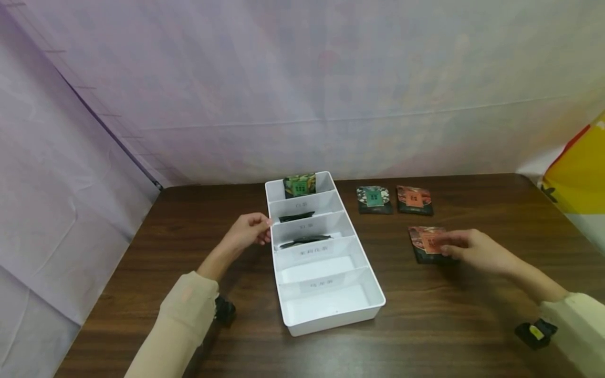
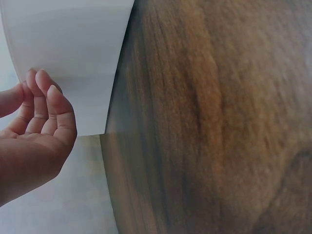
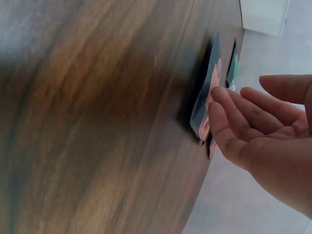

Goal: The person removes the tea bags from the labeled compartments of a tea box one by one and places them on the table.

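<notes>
My left hand [image 1: 250,230] pinches the left rim of a white divided organizer box [image 1: 335,316]; the left wrist view shows thumb and fingertips meeting at that edge. With fingers extended and thumb held apart, my right hand [image 3: 263,126] touches a red-and-black tea sachet [image 1: 422,239] lying on the table. Behind it lie a green-labelled tea sachet [image 1: 374,198] and another red tea sachet [image 1: 414,199]. A green tea sachet [image 1: 300,186] leans in the box's farthest compartment. Dark edges of a sachet [image 1: 296,216] and another sachet [image 1: 306,241] show in the following two compartments.
The dark wooden table [image 1: 227,341] carries everything. Pale cloth [image 1: 302,94] hangs behind it and along the left. A yellow and red item [image 1: 579,178] is at the far right. Printed labels mark the box's dividers.
</notes>
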A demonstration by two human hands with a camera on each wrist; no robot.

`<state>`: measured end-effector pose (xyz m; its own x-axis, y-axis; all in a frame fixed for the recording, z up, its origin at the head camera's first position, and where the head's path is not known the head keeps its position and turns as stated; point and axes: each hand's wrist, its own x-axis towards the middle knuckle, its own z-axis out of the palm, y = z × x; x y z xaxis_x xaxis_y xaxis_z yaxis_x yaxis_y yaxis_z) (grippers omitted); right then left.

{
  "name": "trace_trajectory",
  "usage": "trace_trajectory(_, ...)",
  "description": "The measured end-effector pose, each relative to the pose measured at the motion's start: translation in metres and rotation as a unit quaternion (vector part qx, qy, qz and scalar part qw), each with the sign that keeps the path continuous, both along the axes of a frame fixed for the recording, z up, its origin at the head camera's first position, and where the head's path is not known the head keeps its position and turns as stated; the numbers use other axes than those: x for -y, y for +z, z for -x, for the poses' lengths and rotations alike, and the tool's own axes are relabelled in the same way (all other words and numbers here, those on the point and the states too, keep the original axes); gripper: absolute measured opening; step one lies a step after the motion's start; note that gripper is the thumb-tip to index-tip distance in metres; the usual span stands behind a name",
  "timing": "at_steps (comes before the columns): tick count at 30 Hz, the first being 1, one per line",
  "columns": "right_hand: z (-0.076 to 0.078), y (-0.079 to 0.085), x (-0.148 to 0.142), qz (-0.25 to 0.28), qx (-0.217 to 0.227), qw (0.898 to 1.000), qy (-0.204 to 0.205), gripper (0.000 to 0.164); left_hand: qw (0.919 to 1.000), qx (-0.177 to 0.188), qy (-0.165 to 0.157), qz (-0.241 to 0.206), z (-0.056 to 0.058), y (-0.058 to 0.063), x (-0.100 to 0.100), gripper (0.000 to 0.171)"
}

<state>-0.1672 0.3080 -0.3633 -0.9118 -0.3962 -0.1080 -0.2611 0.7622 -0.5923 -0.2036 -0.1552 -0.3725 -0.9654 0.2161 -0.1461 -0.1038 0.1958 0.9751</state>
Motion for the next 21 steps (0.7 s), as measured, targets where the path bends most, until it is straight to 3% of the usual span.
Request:
trace_trajectory(6,0.0,-0.002,0.007,-0.003,0.018,1.0,0.016,0.031,1.0,-0.001,-0.001,0.002,0.0,-0.001,0.0,0.016)
trace_trajectory(14,0.002,-0.001,0.004,-0.016,0.05,0.999,0.005,0.032,1.0,0.003,0.003,0.004,0.0,-0.001,0.0,0.016)
trace_trajectory(21,0.006,0.0,-0.006,-0.039,0.045,0.998,-0.011,0.035,1.0,0.004,-0.001,-0.002,0.0,-0.001,0.0,0.016)
